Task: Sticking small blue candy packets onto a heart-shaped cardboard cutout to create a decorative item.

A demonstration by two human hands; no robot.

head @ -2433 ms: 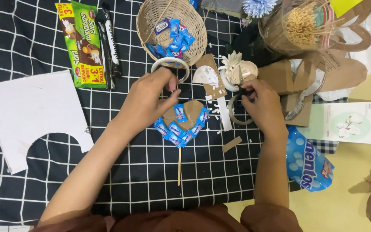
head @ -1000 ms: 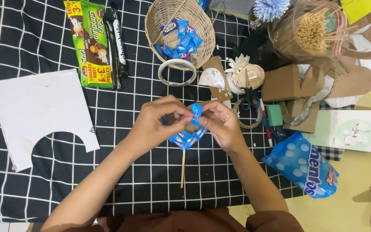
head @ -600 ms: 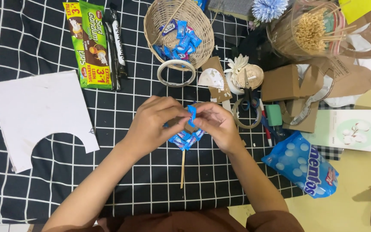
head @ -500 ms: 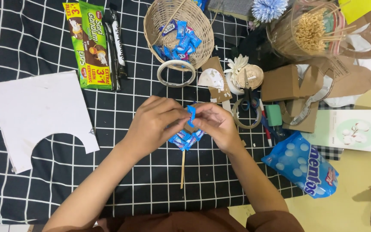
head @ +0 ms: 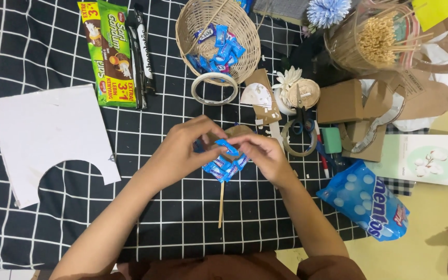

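Pinched one blue candy wrapper (head: 227, 147) btwn left hand (head: 182, 150) & right hand (head: 263, 154), both closed on it, lowered vs. a sec ago onto candy cluster on stick (head: 224, 168) (mid-cloth, near wicker basket (head: 218, 36)).

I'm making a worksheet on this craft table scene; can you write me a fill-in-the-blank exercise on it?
1. Both hands, left hand and right hand, hold a small ____ candy wrapper.
2. The round woven wicker basket holds more blue ____.
3. The thin wooden skewer lies on a black-and-white ____ cloth.

Missing words: blue; candies; checked
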